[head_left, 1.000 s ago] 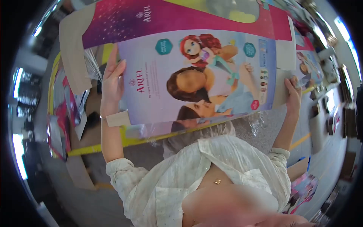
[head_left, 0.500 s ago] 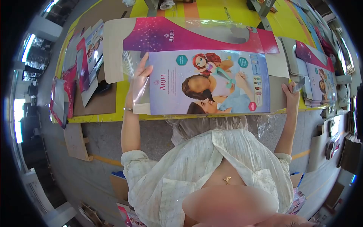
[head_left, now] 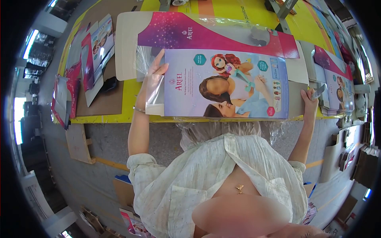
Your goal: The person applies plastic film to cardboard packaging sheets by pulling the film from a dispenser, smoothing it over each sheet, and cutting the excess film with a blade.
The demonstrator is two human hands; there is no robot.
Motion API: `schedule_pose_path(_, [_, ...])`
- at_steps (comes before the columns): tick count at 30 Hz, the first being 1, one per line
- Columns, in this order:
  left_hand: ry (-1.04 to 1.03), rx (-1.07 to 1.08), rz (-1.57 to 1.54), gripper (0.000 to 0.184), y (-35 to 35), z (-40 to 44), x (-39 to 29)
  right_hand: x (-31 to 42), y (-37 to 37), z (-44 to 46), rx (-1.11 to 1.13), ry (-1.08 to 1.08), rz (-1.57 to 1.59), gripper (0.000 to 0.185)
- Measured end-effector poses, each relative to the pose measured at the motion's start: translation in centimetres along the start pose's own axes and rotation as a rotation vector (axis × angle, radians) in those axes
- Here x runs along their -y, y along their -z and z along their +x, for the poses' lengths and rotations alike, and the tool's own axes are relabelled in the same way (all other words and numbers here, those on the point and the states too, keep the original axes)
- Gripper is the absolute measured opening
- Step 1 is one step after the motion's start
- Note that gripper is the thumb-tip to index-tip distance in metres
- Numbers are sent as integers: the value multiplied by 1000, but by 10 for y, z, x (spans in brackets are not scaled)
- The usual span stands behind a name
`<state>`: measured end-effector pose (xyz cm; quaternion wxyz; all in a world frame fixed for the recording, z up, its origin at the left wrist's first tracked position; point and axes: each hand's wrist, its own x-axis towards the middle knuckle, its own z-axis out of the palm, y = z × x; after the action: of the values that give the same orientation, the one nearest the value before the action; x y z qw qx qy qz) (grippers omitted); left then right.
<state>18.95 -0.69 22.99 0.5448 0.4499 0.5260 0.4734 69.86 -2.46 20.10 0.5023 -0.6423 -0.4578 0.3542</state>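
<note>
A flat, unfolded Ariel doll carton (head_left: 222,85) lies at the table's near edge, with pink and lilac printed panels and clear plastic windows. My left hand (head_left: 158,68) rests at the left edge of its lilac panel, fingers stretched out and thumb apart, with clear film over the wrist. Near the carton's lower right grey flap (head_left: 297,93), my right hand (head_left: 309,100) is closed. A small shiny, blade-like piece (head_left: 318,91) with a bit of yellow sticks out of it; its exact kind is unclear.
The yellow table (head_left: 129,99) carries a pile of printed cartons (head_left: 93,55) on brown board at left. More Ariel cartons (head_left: 339,85) are stacked at right. A metal bracket (head_left: 282,16) stands at the back. A wooden panel (head_left: 79,144) leans below the table's left side.
The view has shifted slightly, so the carton and both hands appear a little further right. My left hand keeps its stretched pose and my right hand stays closed on the shiny piece.
</note>
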Motion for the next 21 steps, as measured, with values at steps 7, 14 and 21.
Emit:
schedule_pose_path(7, [27,4,-63,57,-7,0,-11,-13,8,6,-2,2,8,34])
schedule_pose_path(14, [51,13,50,56,-14,0,-25,-8,9,6,-5,-12,19,34])
schedule_pose_path(21, [77,-85,81,46,-5,4,-14,-11,8,5,-16,-25,-35,32])
